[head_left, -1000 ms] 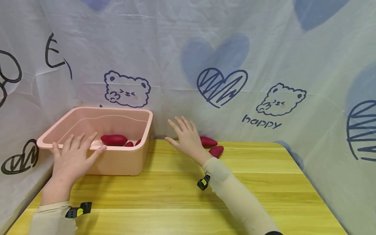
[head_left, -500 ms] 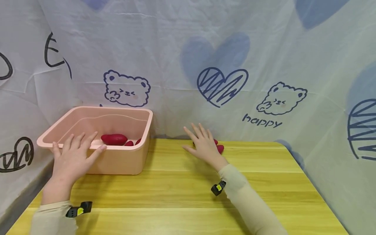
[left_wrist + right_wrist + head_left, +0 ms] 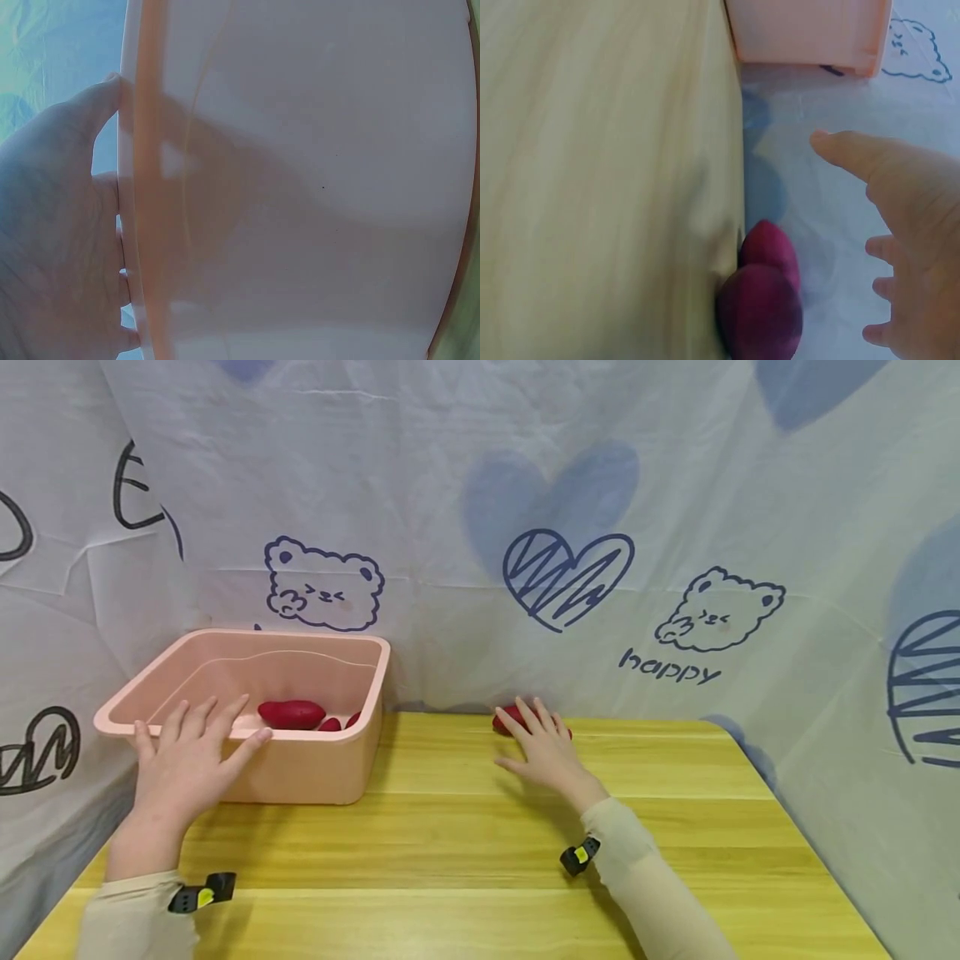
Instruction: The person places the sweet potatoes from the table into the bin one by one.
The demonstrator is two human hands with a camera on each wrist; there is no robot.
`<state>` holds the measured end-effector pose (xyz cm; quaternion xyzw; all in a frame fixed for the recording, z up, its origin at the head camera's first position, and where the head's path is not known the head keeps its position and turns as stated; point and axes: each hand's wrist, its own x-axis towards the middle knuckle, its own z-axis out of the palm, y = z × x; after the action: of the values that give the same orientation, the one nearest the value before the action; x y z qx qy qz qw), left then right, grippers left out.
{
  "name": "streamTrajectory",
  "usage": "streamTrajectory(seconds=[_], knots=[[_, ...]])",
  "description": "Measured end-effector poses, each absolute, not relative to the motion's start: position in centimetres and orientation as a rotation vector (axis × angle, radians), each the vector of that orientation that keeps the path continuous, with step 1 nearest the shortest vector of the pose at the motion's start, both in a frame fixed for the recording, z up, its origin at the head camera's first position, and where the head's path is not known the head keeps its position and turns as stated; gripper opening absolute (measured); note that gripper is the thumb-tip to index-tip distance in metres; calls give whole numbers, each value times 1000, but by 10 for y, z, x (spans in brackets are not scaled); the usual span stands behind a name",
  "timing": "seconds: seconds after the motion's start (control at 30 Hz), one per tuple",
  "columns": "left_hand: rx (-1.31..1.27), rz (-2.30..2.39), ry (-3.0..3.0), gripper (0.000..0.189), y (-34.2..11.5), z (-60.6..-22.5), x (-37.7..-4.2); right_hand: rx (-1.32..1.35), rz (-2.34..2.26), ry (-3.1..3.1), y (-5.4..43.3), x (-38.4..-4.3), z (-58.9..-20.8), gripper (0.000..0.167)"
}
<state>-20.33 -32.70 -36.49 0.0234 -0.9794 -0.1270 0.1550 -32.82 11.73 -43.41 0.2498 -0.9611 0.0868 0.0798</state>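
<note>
My left hand (image 3: 180, 768) lies at the near rim of a pink plastic bin (image 3: 300, 772), fingers spread and fairly straight. In the left wrist view, its thumb and fingertips are right at the bin's rim (image 3: 129, 150). A dark red sweet potato (image 3: 292, 715) and parts of two others show inside the bin. My right hand (image 3: 551, 758) reaches over more sweet potatoes (image 3: 504, 725) at the table's back edge, fingers extended and apart, partly covering them. The right wrist view shows two sweet potatoes, a nearer one (image 3: 759, 315) overlapping a farther one (image 3: 771, 246), below the spread hand (image 3: 922, 240).
The yellow wood-grain table (image 3: 420, 852) runs up to a pale curtain (image 3: 450, 627) printed with bears and hearts. The bin stands at the table's back left, close to the curtain on its left side.
My right hand has moved right and lowered toward the near side, from left of the sweet potatoes to over them. My left hand and the bin stay in place.
</note>
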Motion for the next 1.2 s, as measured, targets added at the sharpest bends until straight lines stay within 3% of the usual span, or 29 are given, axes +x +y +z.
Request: streamTrajectory(seconds=[0.63, 1.2], knots=[[70, -356, -2806, 75, -326, -364, -204, 654, 389, -3070, 151, -331, -452, 83], [79, -350, -2810, 76, -326, -366, -205, 737, 407, -2924, 156, -333, -463, 59]])
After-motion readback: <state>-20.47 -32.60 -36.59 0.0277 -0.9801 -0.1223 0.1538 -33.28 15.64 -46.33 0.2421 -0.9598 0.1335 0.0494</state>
